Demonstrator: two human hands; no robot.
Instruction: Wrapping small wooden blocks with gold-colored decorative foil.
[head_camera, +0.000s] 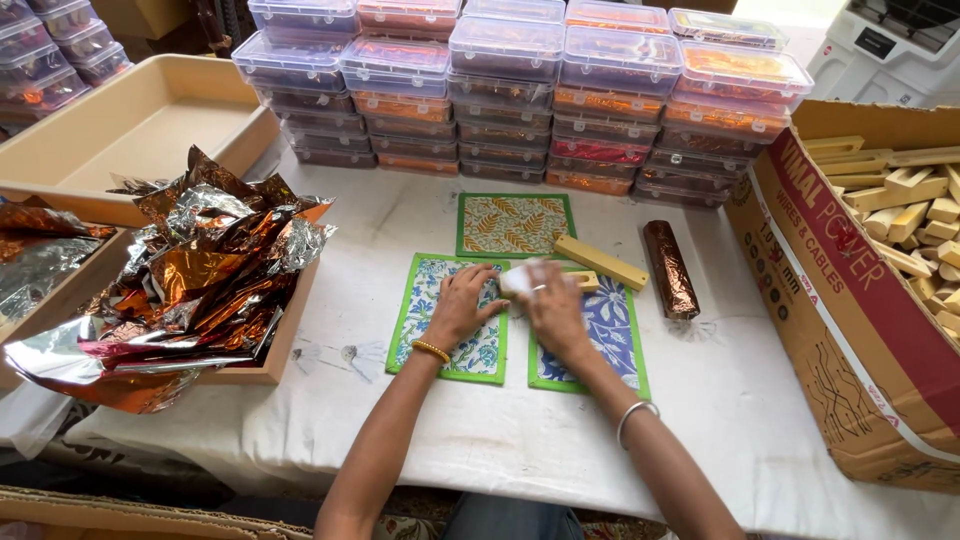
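The left hand (462, 305) lies flat with fingers spread on a green-bordered blue floral mat (440, 335), while the right hand (553, 308), just beside it over a matching mat (610, 335), curls its fingers around a small white piece (520, 281) blurred by motion, all on a white-covered table (520, 440). Just beyond the hands lie a pale wooden block (600, 262), a foil-wrapped copper roll (670, 268) and a green-bordered orange leaf mat (514, 225). Left of the hands a wooden tray holds crumpled copper foil sheets (215, 265), right stands a cardboard box (850, 330) of wooden blocks (915, 215), and farthest off rise stacked clear plastic boxes (510, 90).
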